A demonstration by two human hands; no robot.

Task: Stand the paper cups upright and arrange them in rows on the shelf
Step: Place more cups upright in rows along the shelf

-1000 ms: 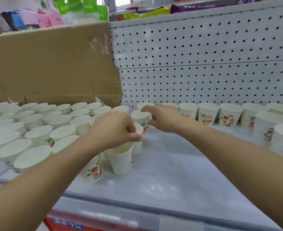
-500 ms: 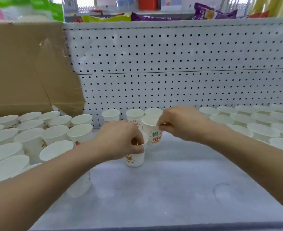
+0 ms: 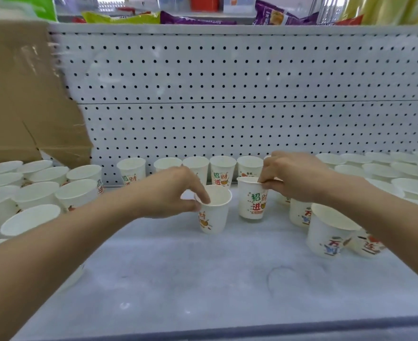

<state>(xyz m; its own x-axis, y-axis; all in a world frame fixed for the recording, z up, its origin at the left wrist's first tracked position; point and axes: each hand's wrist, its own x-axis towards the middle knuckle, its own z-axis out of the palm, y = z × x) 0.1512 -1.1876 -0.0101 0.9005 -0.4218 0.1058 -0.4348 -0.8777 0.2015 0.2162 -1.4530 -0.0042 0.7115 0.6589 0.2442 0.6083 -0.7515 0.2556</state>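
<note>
On my feed the left hand [image 3: 168, 193] and the right hand [image 3: 294, 178] are both bare, fingers [image 3: 199, 189] slim and uncovered. The left forearm [image 3: 67, 242] and right forearm [image 3: 387, 217] are bare too, skin running uncovered all the way to the lower edges of my view.

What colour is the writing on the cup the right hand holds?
Green and red, on the white cup; head view.

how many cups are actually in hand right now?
2. The left hand pinches the rim of the left cup, mid-shelf; the right hand pinches the rim of the right cup, just beside it. Nothing else seems hidden in either hand.
</note>
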